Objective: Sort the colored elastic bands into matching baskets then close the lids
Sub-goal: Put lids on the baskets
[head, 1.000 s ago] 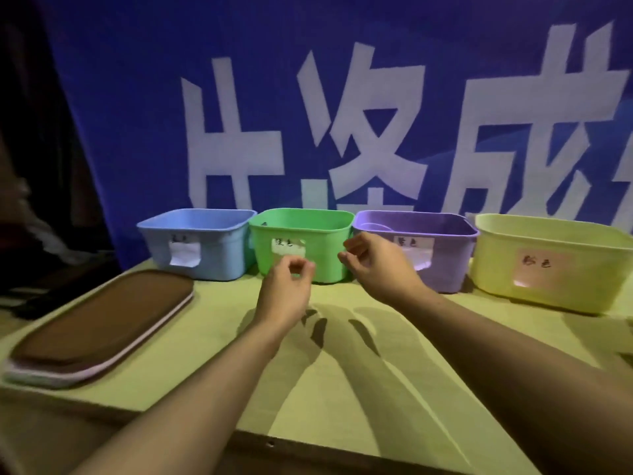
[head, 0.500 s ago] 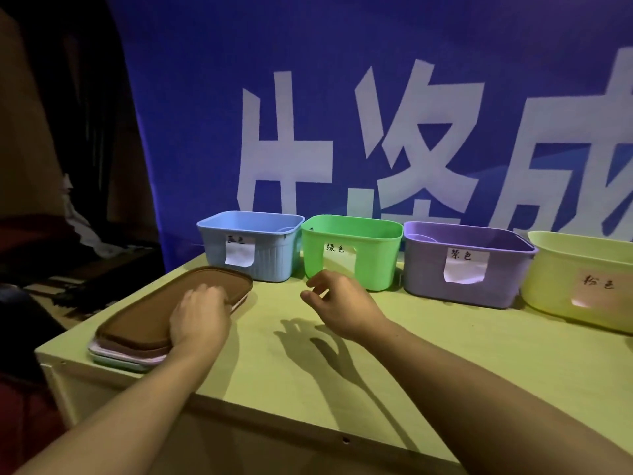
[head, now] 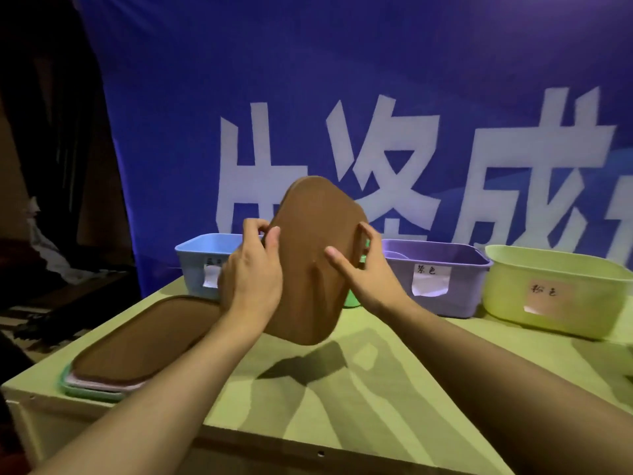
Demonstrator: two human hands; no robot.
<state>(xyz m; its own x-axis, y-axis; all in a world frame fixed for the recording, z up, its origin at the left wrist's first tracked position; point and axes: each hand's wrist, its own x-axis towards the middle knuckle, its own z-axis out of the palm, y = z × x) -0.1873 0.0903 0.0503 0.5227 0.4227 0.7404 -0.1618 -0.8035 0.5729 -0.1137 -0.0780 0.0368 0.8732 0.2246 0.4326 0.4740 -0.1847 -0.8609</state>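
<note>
- Head view is showing both hands now lifting a brown lid [head: 311, 258] off the table; half a second ago the left hand was only resting on the lid stack and the right was hovering free.
- Left hand [head: 253, 279] is gripping the lid's left edge, fingers curled behind and thumb in front; right hand [head: 363, 269] is pinching the right edge the same way.
- Lid is hanging tilted, nearly upright, in front of the green basket [head: 352, 298] and hiding most of it, with the blue basket [head: 202, 255] partly covered too.
- That is suggesting the sorting is finished and the closing stage is beginning; no loose bands are showing on the table [head: 342, 389].
- Remaining lids [head: 137, 351] are lying stacked at the left corner, brown on top with paler ones under it.
- Purple basket [head: 442, 279] and yellow-green basket [head: 555, 296] are standing open to the right.
- Nothing is blocking the way to the baskets, though the lid needs levelling first.
</note>
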